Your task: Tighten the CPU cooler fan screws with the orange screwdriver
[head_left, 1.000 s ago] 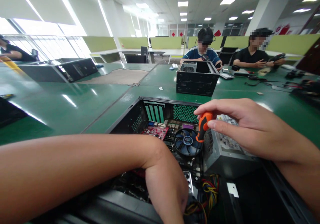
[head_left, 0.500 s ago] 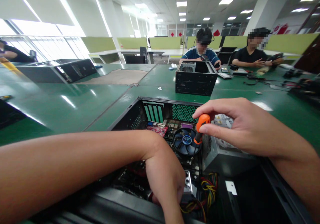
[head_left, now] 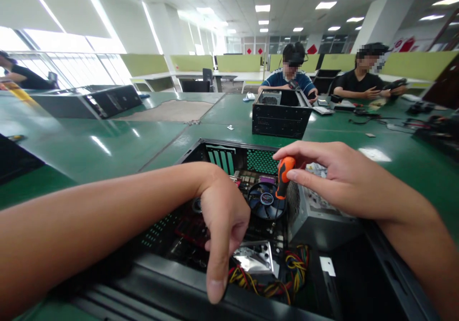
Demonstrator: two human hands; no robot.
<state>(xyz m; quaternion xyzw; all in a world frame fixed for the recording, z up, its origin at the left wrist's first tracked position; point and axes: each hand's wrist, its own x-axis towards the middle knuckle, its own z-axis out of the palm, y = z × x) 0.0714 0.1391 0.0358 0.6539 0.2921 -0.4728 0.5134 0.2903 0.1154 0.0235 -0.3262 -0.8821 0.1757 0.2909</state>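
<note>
- Screwdriver [head_left: 283, 173]: its orange handle is pinched between the thumb and fingertips of the right grip [head_left: 337, 177]. It stands nearly upright, with the shaft running down beside the fan [head_left: 266, 200]. The tip is hidden, so I cannot tell which screw it sits on.
- Left grip [head_left: 224, 215]: it hangs over the near part of the case [head_left: 222, 147], with the fingers curled under and one finger pointing down past the near rim. The palm is hidden, so I cannot tell whether it holds anything.
- Done, judging by how things lie: the case lies on its side on the green counter [head_left: 107, 149] with its side panel off and its inside exposed.
- Left, as far as can be seen: the fan, the power supply [head_left: 322, 215] and the wires [head_left: 287, 268] are all still inside. No loose part lies beside the case.
- Around: a second open case [head_left: 281, 115] stands farther back, and two other people [head_left: 289, 74] sit across the counter, well apart from these hands.
</note>
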